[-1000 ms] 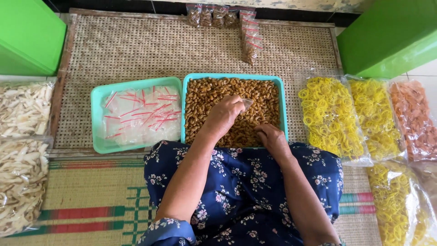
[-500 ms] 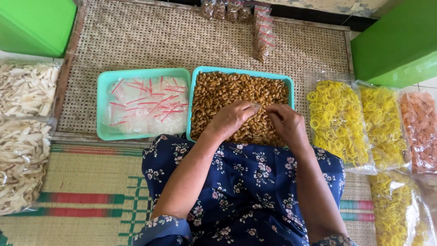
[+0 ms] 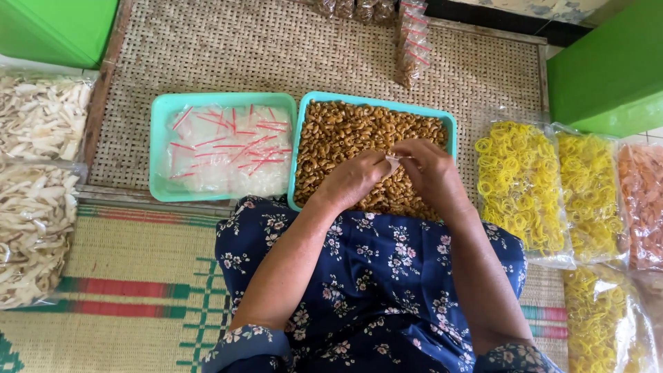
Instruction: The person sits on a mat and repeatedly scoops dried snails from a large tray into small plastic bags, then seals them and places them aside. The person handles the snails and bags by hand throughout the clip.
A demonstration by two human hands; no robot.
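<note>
My left hand (image 3: 353, 179) and my right hand (image 3: 429, 168) meet over a teal tray (image 3: 450, 128) heaped with brown curled snacks (image 3: 345, 135). Between their fingertips both hands pinch a small clear plastic bag (image 3: 395, 162); whether anything is inside it I cannot tell. Left of that tray stands a second teal tray (image 3: 160, 148) filled with several empty clear bags with red strips (image 3: 228, 148). My lap in blue flowered cloth lies just below the hands.
Clear sacks of white chips (image 3: 34, 200) lie at the left. Sacks of yellow ring snacks (image 3: 518, 183) and orange snacks (image 3: 642, 204) lie at the right. Green bins (image 3: 608, 69) stand at both far corners. Filled small packets (image 3: 411, 41) lie on the woven mat (image 3: 228, 55).
My left hand has drawn back from the snack heap toward my right. Both hands have come together on the small bag. The view has shifted closer.
</note>
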